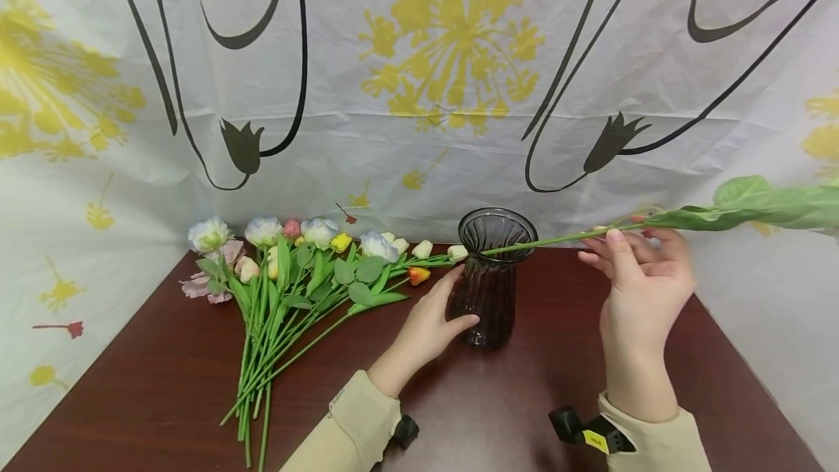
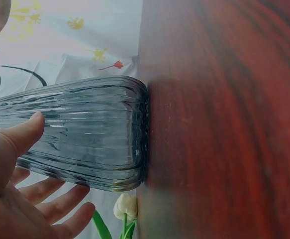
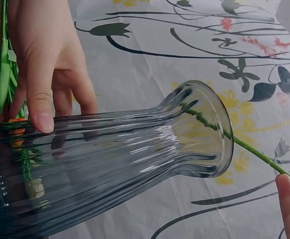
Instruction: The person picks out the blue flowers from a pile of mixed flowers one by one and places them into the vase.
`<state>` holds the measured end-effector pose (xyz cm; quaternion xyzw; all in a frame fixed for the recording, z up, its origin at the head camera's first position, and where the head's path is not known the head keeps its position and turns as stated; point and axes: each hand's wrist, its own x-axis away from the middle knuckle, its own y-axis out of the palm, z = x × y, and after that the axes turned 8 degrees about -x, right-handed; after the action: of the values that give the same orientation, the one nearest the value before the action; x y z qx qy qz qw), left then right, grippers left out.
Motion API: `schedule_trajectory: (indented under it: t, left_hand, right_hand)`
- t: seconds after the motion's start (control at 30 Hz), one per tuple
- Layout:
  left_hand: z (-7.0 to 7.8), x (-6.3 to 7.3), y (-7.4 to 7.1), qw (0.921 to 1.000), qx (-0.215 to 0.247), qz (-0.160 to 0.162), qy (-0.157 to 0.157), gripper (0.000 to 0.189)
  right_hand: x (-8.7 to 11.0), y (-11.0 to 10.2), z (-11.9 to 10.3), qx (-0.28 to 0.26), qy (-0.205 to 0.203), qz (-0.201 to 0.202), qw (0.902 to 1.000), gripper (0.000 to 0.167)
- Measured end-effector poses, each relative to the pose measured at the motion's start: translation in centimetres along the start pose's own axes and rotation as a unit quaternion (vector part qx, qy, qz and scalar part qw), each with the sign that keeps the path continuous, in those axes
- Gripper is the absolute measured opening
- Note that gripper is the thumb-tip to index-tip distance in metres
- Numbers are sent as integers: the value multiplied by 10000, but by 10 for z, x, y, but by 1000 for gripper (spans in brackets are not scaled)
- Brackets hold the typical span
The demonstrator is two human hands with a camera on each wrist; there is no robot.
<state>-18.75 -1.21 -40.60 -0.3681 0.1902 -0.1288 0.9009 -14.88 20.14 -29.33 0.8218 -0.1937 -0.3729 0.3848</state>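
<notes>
A ribbed, smoky glass vase (image 1: pixel 488 297) with a flared rim stands upright on the table. My left hand (image 1: pixel 429 319) holds its left side, thumb on the front and the other fingers round behind; the left wrist view shows the thumb (image 2: pixel 28 133) against the glass. To the right of the vase, my right hand (image 1: pixel 645 290) pinches a long green flower stem (image 1: pixel 566 238) between thumb and fingers. This stem lies nearly level, its tip inside the flared neck in the right wrist view (image 3: pixel 199 117). Broad leaves (image 1: pixel 747 210) run past the right frame edge, where any bloom is hidden.
Left of the vase, a pile of artificial flowers (image 1: pixel 295 275) lies on the dark red-brown table (image 1: pixel 151 377), stems toward the front. White tulips (image 1: pixel 422 248) and an orange tulip (image 1: pixel 419 276) reach close to the vase. A patterned white cloth (image 1: pixel 314 151) hangs behind.
</notes>
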Motion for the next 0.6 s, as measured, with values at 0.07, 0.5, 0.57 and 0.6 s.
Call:
schedule_trajectory:
  t: [0.07,0.5,0.57,0.6]
  left_hand:
    - [0,0,0,10000,-2,10,3,79]
    - [-1,-1,1,10000,-32,13,13,78]
    - [-1,-1,1,10000,-31,3,6,78]
    - [-1,-1,1,10000,-29,-1,3,79]
  right_hand:
    - [1,0,1,97,-6,-93,9999,27]
    - [7,0,8,765,-259,-525,9953,24]
    - [9,0,9,850,-286,-587,9942,23]
    - [10,0,10,897,-312,-618,9936,23]
